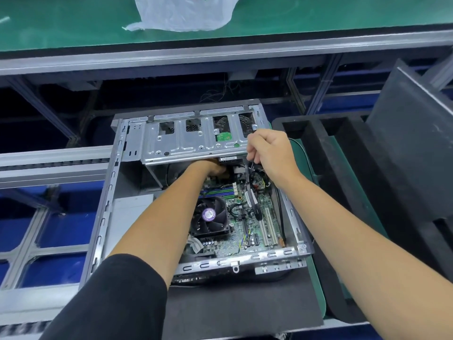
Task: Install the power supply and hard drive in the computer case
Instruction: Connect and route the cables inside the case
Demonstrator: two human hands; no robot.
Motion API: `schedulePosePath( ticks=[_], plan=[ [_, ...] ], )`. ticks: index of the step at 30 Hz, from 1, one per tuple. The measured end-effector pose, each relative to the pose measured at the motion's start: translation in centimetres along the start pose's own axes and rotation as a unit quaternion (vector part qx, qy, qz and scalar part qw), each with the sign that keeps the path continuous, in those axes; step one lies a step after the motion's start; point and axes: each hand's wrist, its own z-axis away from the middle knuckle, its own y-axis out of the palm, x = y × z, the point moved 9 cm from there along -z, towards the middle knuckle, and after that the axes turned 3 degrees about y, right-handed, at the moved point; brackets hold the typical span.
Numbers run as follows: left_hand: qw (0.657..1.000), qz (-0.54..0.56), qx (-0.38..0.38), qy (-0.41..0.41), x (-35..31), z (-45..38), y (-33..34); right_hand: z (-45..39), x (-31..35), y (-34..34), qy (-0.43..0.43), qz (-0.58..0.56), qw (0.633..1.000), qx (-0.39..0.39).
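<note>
An open metal computer case (107, 192) lies on the bench with its motherboard (247, 231) and black CPU fan (210, 218) showing. A silver drive cage (186, 146) spans the far end; a hard drive (224, 133) with a green board shows through its cutouts. My left hand (212, 168) reaches under the cage's front edge, its fingers hidden there. My right hand (269, 153) is curled at the cage's right corner and pinches a bundle of black cables (251, 190) that runs down over the motherboard. A grey power supply (132, 212) sits in the case's left side.
A black foam tray (343, 153) with deep slots stands right of the case, and a dark panel (411, 143) leans over it. A clear plastic bag (186, 13) lies on the green upper shelf. Metal conveyor rails (49, 163) run on the left.
</note>
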Motion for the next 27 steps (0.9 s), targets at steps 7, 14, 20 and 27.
schedulePosePath(
  ticks=[7, 14, 20, 27],
  plan=[
    [0.997, 0.046, 0.055, 0.007, -0.1, 1.4, 0.9, 0.3, -0.1, -0.1, 0.007, -0.003, 1.0, -0.004],
    [0.984, 0.155, 0.031, 0.076, -1.2, 1.4, 0.8, 0.1, 0.1, 0.0, 0.004, 0.014, 1.0, -0.004],
    [0.99, 0.069, -0.118, -0.025, 1.0, 0.9, -1.1, -0.2, 0.0, -0.4, -0.008, 0.013, 1.0, -0.01],
    [0.982, 0.032, -0.188, -0.002, 1.8, 0.8, -1.2, -0.1, -0.2, -0.2, 0.005, 0.035, 0.999, -0.01]
  ],
)
